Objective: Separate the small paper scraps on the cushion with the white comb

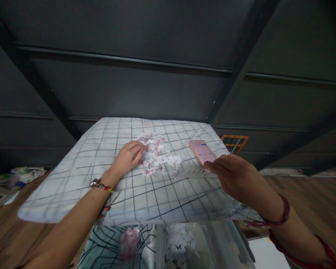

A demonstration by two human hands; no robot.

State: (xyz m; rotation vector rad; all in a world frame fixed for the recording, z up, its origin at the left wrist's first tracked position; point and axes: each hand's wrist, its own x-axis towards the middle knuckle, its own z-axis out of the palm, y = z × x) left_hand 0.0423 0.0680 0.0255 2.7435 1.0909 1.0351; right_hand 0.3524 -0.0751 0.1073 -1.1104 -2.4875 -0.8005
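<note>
On the white checked cloth (109,140) lies a loose pile of small white and pink paper slips (156,155). My left hand (128,155) rests at the pile's left edge, palm down, fingers loosely bent and touching the slips, thumb apart from them. A ring and a beaded bracelet are on that side. My right hand (235,173) is closed, held above the cloth's right side, on the edge of what looks like a clear plastic bag (192,173). Just beyond it a pink phone (203,152) shows a running timer; my fingers hide its lower end.
Below the table's near edge stands a clear plastic bin (204,243) with many paper slips inside. Beside it a blurred pink bundle (129,243) lies on teal patterned fabric (100,246). A dark panelled wall (145,89) rises behind the table.
</note>
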